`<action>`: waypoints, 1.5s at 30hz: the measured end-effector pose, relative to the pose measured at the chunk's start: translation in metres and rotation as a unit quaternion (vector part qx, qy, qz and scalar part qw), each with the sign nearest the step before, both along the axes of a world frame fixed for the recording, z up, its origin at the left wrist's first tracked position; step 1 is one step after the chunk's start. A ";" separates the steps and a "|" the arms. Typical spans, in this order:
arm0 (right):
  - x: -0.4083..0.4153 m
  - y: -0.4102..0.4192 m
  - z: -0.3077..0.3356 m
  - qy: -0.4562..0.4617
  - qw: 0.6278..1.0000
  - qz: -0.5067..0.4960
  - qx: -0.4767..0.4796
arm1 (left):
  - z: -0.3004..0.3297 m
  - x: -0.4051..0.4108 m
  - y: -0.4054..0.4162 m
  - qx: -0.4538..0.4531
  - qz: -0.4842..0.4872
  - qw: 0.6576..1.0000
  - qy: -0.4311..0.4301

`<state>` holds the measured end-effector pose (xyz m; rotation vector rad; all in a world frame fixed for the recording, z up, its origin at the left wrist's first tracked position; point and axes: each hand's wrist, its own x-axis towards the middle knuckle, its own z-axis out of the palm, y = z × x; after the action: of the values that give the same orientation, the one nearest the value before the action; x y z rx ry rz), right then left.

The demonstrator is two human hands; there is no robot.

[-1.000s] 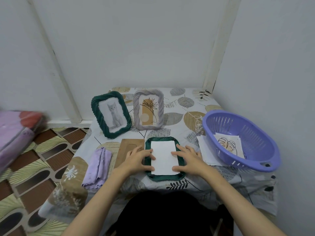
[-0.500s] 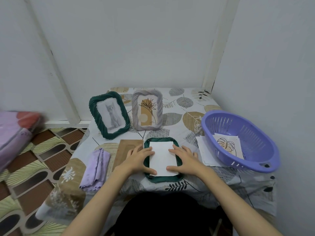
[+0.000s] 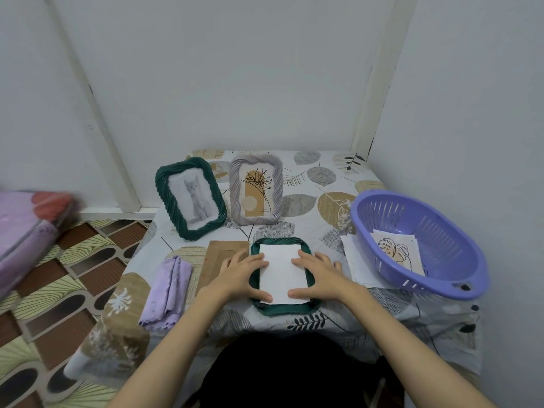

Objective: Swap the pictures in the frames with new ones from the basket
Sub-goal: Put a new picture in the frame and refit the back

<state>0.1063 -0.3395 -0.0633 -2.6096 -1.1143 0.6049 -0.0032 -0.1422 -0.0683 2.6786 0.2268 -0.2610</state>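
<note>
Now, dark green frame (image 3: 282,309) face down, white paper (image 3: 281,273) inside, left hand (image 3: 238,270) and right hand (image 3: 318,272) fingers spread, pressing it.

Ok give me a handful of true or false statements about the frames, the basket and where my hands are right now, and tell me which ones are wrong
1. Both hands rest on the white paper lying in the face-down green frame. True: left hand, right hand.
2. The purple basket holds nothing. False: it holds a leaf drawing.
3. The cat picture sits in the grey frame. False: the cat is in the standing green frame; the grey frame holds a plant print.
4. A folded lilac cloth lies left of the brown backing board. True.
5. All three frames stand upright. False: one lies flat.
</note>
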 end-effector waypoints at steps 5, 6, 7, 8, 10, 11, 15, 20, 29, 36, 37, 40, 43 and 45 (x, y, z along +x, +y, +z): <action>0.002 -0.001 -0.002 0.008 1.000 0.002 0.006 | 0.003 -0.007 0.005 0.041 0.163 0.980 -0.102; 0.002 -0.001 -0.002 0.008 1.000 0.003 0.007 | 0.002 -0.008 0.009 0.048 0.215 0.969 -0.116; 0.002 -0.001 -0.002 0.008 1.000 0.003 0.007 | 0.002 -0.010 0.012 0.053 0.257 0.959 -0.110; 0.002 -0.001 -0.003 0.005 1.000 0.003 0.008 | 0.002 -0.011 0.015 0.060 0.287 0.952 -0.089; 0.003 -0.002 -0.004 -0.002 1.000 0.003 0.007 | 0.001 -0.012 0.017 0.083 0.310 0.946 -0.045; 0.003 -0.003 -0.005 -0.006 1.000 0.003 0.006 | 0.001 -0.013 0.016 0.100 0.311 0.945 -0.035; 0.002 -0.004 -0.007 -0.010 1.000 -0.005 0.010 | 0.003 -0.011 0.012 0.133 0.315 0.939 -0.042; 0.000 -0.006 -0.007 -0.010 1.000 -0.009 0.011 | 0.002 -0.011 0.011 0.074 0.364 0.912 -0.176; -0.002 -0.007 -0.006 -0.006 1.000 -0.011 0.012 | 0.021 -0.009 0.005 -0.130 0.325 0.866 -0.358; -0.003 -0.009 -0.006 -0.004 0.998 -0.024 0.053 | 0.025 -0.004 -0.015 -0.231 0.263 0.909 -0.225; -0.003 -0.011 -0.006 -0.002 0.997 -0.034 0.064 | 0.024 -0.003 -0.018 -0.232 0.255 0.918 -0.196; -0.001 -0.017 -0.008 -0.011 0.996 -0.057 0.071 | 0.018 0.005 -0.024 -0.232 0.216 0.937 -0.145; 0.000 -0.018 -0.011 -0.006 0.991 -0.086 0.099 | 0.016 0.013 -0.030 -0.251 0.199 0.941 -0.109; 0.000 -0.017 -0.011 0.001 0.988 -0.101 0.119 | 0.015 0.018 -0.035 -0.258 0.200 0.940 -0.098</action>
<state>0.1060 -0.3568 -0.0738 -2.4725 -0.8477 0.4026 0.0148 -0.1767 -0.0529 2.0633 0.5477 0.0705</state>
